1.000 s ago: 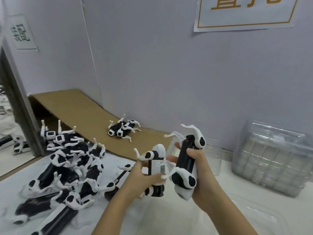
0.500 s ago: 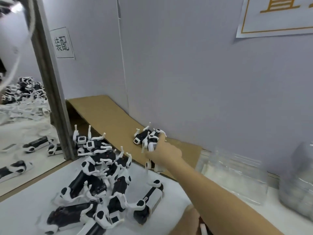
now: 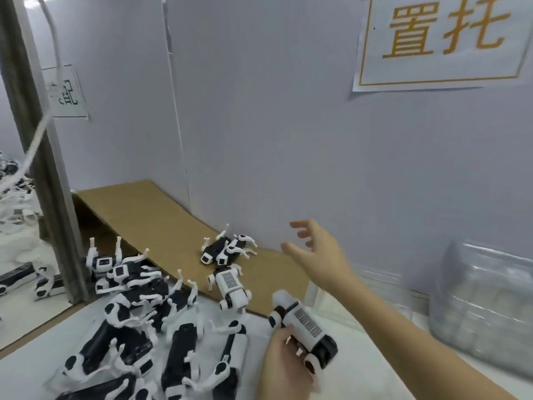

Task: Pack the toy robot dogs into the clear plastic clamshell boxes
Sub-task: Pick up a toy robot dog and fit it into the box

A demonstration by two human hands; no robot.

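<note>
Toy dog (image 3: 305,325) in left hand (image 3: 284,368)

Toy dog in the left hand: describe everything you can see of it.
The toy dog looks like glossy hard plastic: a white boxy body with a black near end, a barcode label on its upturned face and round black-and-white leg joints. It is held slanted, white end towards the cardboard ramp. The left hand grips it from the side, fingers curled against it. Nothing else visibly touches it.

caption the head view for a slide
Left hand grips a toy robot dog; open right hand hovers by the cardboard ramp.
</note>
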